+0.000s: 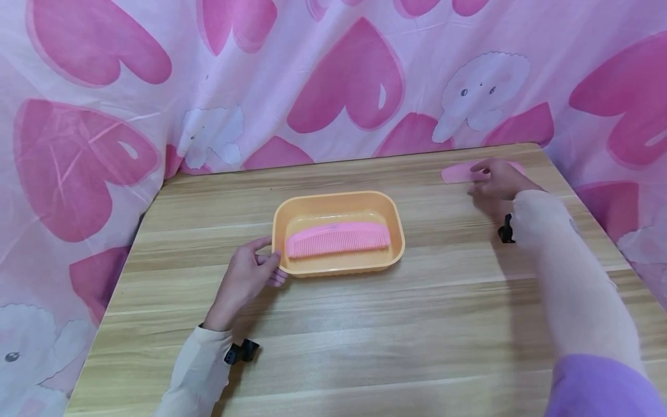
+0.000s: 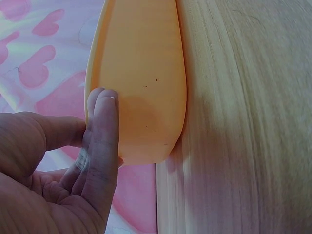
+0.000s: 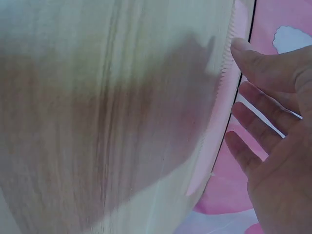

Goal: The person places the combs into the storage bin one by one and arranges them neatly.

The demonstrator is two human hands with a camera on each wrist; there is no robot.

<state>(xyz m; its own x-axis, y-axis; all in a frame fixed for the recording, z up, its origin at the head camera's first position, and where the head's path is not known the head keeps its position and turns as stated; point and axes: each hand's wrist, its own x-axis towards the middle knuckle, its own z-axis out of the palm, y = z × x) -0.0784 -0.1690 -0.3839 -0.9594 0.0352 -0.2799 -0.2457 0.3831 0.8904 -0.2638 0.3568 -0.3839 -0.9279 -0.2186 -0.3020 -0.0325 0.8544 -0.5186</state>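
My right hand (image 1: 497, 179), fingers spread, reaches a comb (image 1: 458, 172) near the table's (image 1: 365, 336) far right corner; light, stiff, best pinched by its spine. Left hand (image 1: 247, 278) steadies the tray (image 1: 396, 231), fingers straight.

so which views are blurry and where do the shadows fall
Head view: sharp on the tray and its comb, but the right hand and forearm smear with motion. Left wrist view: sharp, left hand shading the tray wall. Right wrist view: soft overall, a broad dark shadow across the table beside the second comb.
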